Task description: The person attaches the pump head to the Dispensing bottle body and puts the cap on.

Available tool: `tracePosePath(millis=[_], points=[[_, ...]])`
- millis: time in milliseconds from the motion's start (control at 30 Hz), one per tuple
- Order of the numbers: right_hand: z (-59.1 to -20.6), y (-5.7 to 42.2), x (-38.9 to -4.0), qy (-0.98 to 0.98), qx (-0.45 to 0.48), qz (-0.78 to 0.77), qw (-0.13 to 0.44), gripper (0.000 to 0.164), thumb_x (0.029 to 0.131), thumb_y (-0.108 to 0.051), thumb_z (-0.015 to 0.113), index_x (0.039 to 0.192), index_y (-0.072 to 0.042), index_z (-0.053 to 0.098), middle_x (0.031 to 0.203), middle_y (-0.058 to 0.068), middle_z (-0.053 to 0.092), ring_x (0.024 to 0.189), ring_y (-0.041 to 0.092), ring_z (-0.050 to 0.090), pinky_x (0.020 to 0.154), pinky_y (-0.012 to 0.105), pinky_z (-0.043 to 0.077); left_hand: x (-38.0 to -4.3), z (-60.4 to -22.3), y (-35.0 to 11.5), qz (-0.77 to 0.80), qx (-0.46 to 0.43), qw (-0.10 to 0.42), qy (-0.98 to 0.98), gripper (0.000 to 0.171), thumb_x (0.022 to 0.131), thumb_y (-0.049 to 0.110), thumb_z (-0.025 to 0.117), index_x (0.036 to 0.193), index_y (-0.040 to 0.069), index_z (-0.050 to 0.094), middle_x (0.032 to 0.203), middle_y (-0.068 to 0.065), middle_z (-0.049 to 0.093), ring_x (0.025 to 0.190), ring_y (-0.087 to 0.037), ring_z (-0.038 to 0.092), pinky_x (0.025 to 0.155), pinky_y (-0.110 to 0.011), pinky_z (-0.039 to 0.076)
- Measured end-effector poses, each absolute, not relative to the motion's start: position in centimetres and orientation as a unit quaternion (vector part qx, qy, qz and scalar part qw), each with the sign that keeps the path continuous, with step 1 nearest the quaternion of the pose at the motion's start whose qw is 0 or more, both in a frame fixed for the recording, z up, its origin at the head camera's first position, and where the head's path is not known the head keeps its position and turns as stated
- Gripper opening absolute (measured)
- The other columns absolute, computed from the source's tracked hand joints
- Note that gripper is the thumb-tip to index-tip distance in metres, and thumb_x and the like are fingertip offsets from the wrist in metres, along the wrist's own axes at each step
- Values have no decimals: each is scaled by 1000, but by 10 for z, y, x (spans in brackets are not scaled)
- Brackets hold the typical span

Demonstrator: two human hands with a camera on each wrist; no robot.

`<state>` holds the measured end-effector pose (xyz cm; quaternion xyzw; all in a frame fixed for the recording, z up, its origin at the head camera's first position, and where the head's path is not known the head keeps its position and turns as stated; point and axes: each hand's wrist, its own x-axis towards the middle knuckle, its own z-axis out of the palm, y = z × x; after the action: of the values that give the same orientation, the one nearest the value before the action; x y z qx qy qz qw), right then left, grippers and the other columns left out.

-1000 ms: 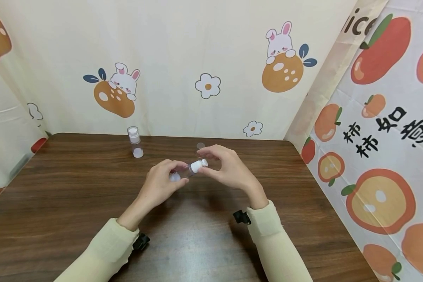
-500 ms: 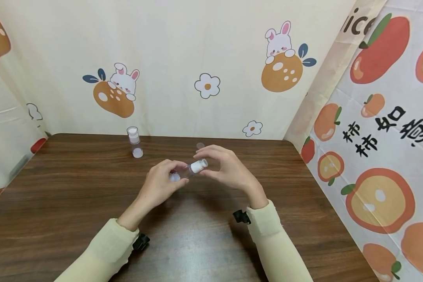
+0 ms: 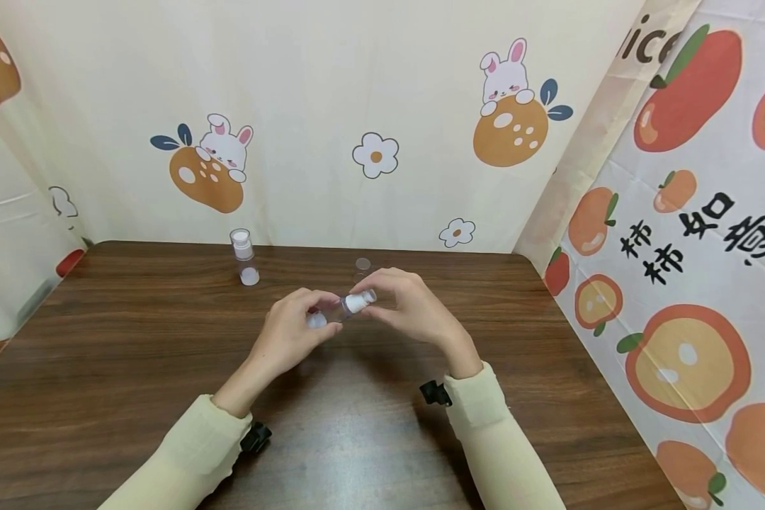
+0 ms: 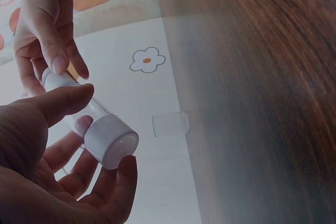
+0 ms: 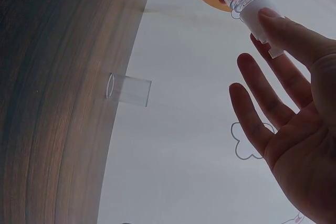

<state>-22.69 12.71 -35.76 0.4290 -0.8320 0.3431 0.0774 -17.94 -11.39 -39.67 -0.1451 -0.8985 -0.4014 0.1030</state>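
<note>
A small clear pump bottle [image 3: 357, 302] with a white collar is held tilted above the table, its top toward the right. My left hand [image 3: 293, 326] grips the clear body; in the left wrist view its thumb lies across the bottle near the white base [image 4: 110, 137]. My right hand [image 3: 411, 304] pinches the white pump top [image 5: 257, 17] between thumb and index finger, while its other fingers spread apart in the right wrist view. A clear cylindrical cap [image 3: 363, 265] stands on the table just beyond the right hand, partly hidden by it.
A second clear bottle [image 3: 243, 251] with a white top and white base stands upright at the back left of the brown wooden table [image 3: 134, 340]. A printed curtain [image 3: 306, 85] hangs behind the table's back edge, and another printed cloth [image 3: 676, 283] hangs at the right.
The right fingers have come down and closed in on the pump top, which has turned slightly since a second ago. My left hand and the standing bottle stay in place.
</note>
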Motion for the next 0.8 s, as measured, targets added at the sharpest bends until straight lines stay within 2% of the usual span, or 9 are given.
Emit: tracePosePath(millis=[133, 333, 800], points=[[-358, 127, -227, -834, 426, 341, 78, 35, 85, -1, 88, 117, -13, 78, 112, -6, 75, 105, 9, 65, 93, 32, 54, -179, -397, -114, -401, -146, 103, -899, 37, 86, 18, 90, 120, 13, 78, 114, -5, 75, 98, -23, 67, 82, -39, 50], [-358, 126, -226, -847, 413, 326, 76, 28, 90, -11, 87, 117, -14, 78, 111, -8, 75, 102, 8, 64, 90, 32, 53, -179, -397, -115, -402, -148, 102, -898, 36, 86, 18, 90, 120, 12, 78, 115, -5, 75, 101, -23, 68, 84, -40, 50], [-360, 122, -225, -870, 364, 326, 62, 18, 96, -25, 82, 111, -16, 78, 102, -11, 74, 97, 8, 65, 94, 34, 54, -180, -398, -114, -401, -152, 106, -897, 36, 85, 17, 90, 119, 13, 78, 113, -5, 75, 100, -23, 68, 83, -39, 50]])
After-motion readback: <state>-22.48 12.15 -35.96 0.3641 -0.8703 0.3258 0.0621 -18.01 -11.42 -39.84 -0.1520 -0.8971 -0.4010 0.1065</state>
